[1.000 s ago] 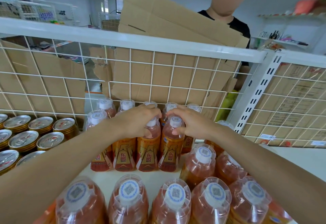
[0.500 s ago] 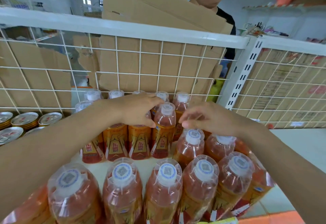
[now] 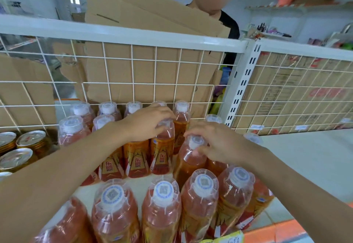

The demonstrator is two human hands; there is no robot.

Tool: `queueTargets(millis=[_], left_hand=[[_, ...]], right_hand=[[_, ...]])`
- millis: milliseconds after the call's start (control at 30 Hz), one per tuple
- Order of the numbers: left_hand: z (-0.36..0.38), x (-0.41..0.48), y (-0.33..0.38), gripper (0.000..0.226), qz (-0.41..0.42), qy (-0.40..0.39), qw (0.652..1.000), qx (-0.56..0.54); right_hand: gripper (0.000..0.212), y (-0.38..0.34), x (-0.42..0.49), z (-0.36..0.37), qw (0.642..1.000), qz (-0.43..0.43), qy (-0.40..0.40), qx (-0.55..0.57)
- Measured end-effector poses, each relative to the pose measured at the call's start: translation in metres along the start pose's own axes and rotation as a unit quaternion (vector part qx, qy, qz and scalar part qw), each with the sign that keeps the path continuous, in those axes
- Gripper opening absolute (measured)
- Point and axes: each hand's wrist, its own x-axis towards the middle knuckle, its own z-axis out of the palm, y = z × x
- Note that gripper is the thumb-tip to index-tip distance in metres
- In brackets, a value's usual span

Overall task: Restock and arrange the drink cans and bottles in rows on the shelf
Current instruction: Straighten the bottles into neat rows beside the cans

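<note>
Orange drink bottles with clear dust caps stand in rows on the white shelf (image 3: 309, 158). My left hand (image 3: 147, 122) rests over the top of a bottle (image 3: 162, 147) in the second row from the back, fingers curled round its cap. My right hand (image 3: 215, 143) pinches the white cap of a bottle (image 3: 189, 158) just right of that row, which leans a little. A back row of bottles (image 3: 107, 109) stands against the wire grid. A front row of bottles (image 3: 164, 204) stands nearest me. Gold cans (image 3: 30, 141) fill the left side.
A white wire grid (image 3: 131, 82) and top rail back the shelf, with a slotted upright (image 3: 242, 84) at the right. Cardboard boxes (image 3: 133, 23) and a person in a black shirt are behind it. The shelf surface to the right is bare white.
My right hand has dropped from above the bottles onto a cap and now pinches it. My left hand stays on the second-row bottle. The camera has moved closer.
</note>
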Motion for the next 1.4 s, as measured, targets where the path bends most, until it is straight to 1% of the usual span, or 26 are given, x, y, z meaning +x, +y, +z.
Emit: queueTargets(millis=[100, 267, 467, 700, 800, 933, 1000, 1200, 1333, 1400], left_hand=[[0.001, 0.001, 0.0, 0.036, -0.003, 0.006, 1.0, -0.008], [0.001, 0.002, 0.0, 0.042, -0.01, -0.006, 1.0, -0.002], [0.003, 0.002, -0.001, 0.043, -0.018, 0.004, 1.0, -0.004], [0.006, 0.001, 0.0, 0.042, -0.027, 0.003, 1.0, -0.015], [0.007, 0.001, 0.0, 0.042, -0.028, 0.007, 0.999, -0.017], [0.006, 0.0, 0.0, 0.043, -0.036, 0.005, 0.999, -0.01], [0.006, 0.0, 0.0, 0.042, -0.034, 0.004, 0.999, -0.005], [0.01, 0.001, -0.002, 0.045, -0.026, 0.014, 1.0, -0.009], [0.011, -0.001, -0.004, 0.061, -0.037, -0.025, 0.999, -0.007], [0.012, 0.0, -0.003, 0.064, -0.043, -0.023, 0.999, 0.0]], right_hand=[[0.047, 0.003, 0.011, 0.0, 1.0, 0.012, 0.007, -0.016], [0.048, 0.011, 0.035, -0.007, 0.998, 0.034, -0.014, -0.042], [0.045, 0.018, 0.054, -0.009, 0.997, 0.038, -0.024, -0.063], [0.039, 0.02, 0.073, -0.01, 0.996, 0.063, 0.0, -0.06], [0.038, 0.019, 0.077, -0.007, 0.995, 0.068, 0.013, -0.075], [0.044, 0.017, 0.079, 0.0, 0.991, 0.104, 0.055, -0.057], [0.046, 0.016, 0.08, 0.001, 0.992, 0.106, 0.057, -0.048], [0.044, 0.018, 0.078, 0.005, 0.99, 0.113, 0.074, -0.033], [0.044, 0.019, 0.077, 0.006, 0.99, 0.112, 0.074, -0.035], [0.046, 0.021, 0.077, 0.006, 0.991, 0.112, 0.073, -0.027]])
